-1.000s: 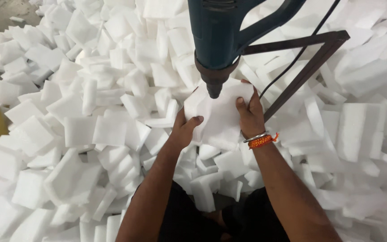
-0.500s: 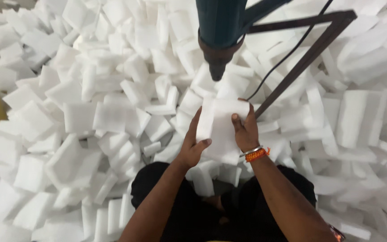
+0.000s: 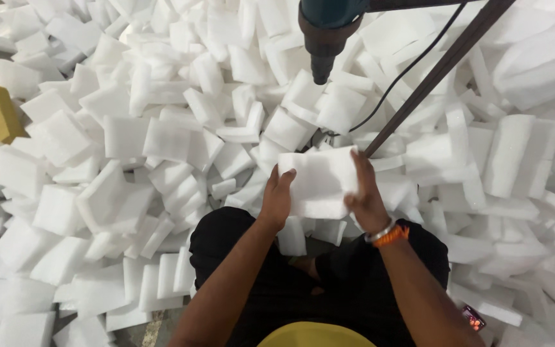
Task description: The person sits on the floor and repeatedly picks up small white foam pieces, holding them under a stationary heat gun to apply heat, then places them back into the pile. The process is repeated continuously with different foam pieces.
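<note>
Both hands gripped the white foam block: left hand and right hand fingers clamped its ends, long axis spanning between them, drill tip well above

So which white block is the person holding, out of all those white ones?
Start at the blue-green power tool hanging at the top and go straight down past its dark tip. Just below, above the person's dark lap, is a flat rectangular white foam block. It is the only one lifted off the pile, gripped between the left hand and right hand.
</note>
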